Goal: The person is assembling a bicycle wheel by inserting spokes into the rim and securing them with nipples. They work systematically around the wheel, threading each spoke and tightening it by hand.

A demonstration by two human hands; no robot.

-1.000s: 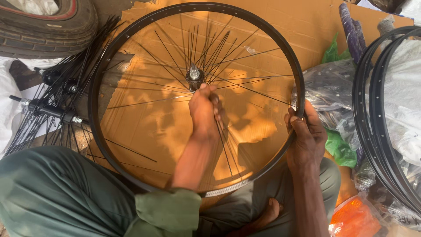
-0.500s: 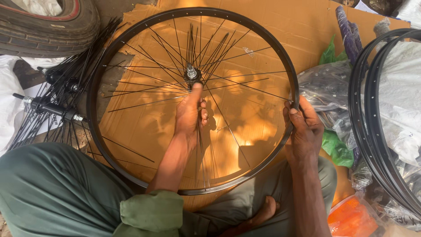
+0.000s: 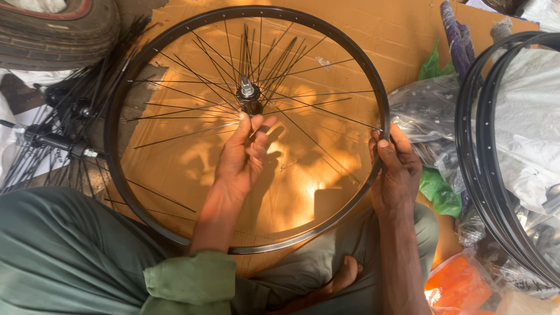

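A black bicycle wheel rim [image 3: 175, 35] lies flat on brown cardboard in front of my crossed legs. Thin spokes [image 3: 186, 99] fan out from the metal hub [image 3: 248, 93] at its middle; some reach the rim, others hang loose. My left hand [image 3: 242, 157] reaches inside the rim just below the hub, its fingertips pinching a loose spoke. My right hand [image 3: 394, 169] grips the rim's right edge where a spoke meets it.
More black rims [image 3: 484, 175] stand at the right over clear plastic bags [image 3: 426, 111] of small parts. Spoked hubs [image 3: 52, 140] lie at the left, a tyre [image 3: 52, 29] at the top left. An orange bag [image 3: 461, 286] sits at the lower right.
My left hand has slid left and up toward the hub and taken a spoke in its fingertips. The right hand stays on the rim's right edge.
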